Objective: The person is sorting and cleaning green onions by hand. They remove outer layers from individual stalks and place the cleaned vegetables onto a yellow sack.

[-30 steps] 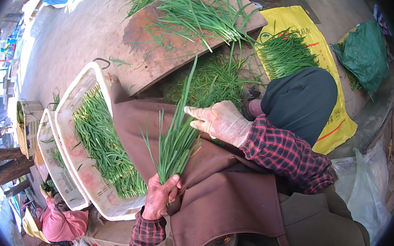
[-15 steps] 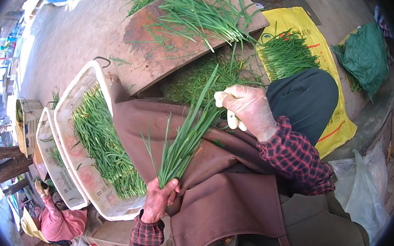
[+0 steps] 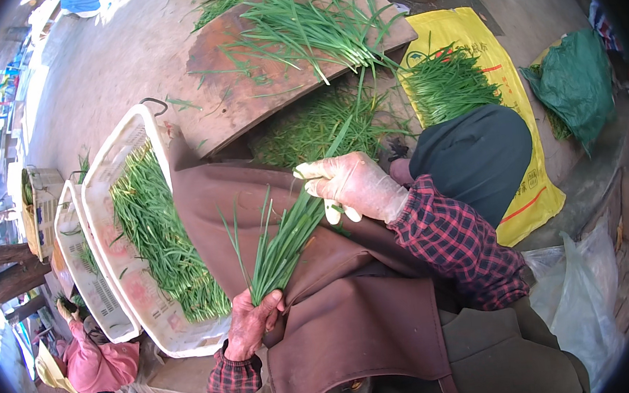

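My bare left hand (image 3: 249, 323) is closed around the lower ends of a bunch of garlic chives (image 3: 282, 248), whose long leaves fan up and to the right over a brown apron (image 3: 364, 334). A pale, thin glove covers my right hand (image 3: 347, 186), which lies over the upper leaves. Its thumb and forefinger are pressed together, the other fingers curled beneath; what they pinch, if anything, cannot be made out. To the left, a white plastic crate (image 3: 124, 288) holds many chives laid in rows.
Loose chives (image 3: 314, 24) lie on a brown board (image 3: 208, 93) ahead, with scraps (image 3: 316, 129) below it. More chives (image 3: 450, 83) rest on a yellow sack (image 3: 530, 177) at the right, near a green bag (image 3: 578, 87). Another person (image 3: 101, 361) in pink sits far left.
My right hand has moved left and slightly down, from beside the bunch to over its upper leaves. My left hand keeps its hold on the chives. The view has shifted slightly.
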Demonstrator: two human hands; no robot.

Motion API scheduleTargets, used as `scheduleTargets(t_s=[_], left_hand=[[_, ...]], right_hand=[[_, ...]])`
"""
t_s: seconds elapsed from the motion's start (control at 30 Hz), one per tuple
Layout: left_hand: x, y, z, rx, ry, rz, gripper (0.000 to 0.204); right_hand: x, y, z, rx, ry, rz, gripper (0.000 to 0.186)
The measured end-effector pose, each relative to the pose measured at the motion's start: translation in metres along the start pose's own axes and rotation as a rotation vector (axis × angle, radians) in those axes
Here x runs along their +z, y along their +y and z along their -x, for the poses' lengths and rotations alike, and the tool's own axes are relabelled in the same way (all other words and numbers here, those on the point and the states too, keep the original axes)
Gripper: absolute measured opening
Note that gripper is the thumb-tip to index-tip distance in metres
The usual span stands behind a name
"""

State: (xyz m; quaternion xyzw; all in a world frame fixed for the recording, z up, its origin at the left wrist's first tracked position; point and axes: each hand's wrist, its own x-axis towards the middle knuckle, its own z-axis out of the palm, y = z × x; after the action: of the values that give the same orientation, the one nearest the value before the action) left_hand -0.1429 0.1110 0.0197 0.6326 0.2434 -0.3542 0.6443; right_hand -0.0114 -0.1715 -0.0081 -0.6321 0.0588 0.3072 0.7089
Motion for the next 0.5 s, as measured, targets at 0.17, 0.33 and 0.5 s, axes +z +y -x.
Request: scheduleTargets(t_s=[0.17,0.33,0.5], left_hand=[[0.000,-0.001,0.000,0.013,-0.002,0.009,0.015],[-0.002,-0.005,-0.001,0.017,0.008,0.015,0.014],[0.005,-0.001,-0.001,0.011,0.033,0.038,0.016]], right_hand=[[0.002,0.006,-0.003,-0.022,0.017,0.002,0.029],[-0.006,0.000,-0.003,-0.035,0.203,0.043,0.015],[0.002,0.010,-0.004,-0.011,0.180,-0.121,0.015]])
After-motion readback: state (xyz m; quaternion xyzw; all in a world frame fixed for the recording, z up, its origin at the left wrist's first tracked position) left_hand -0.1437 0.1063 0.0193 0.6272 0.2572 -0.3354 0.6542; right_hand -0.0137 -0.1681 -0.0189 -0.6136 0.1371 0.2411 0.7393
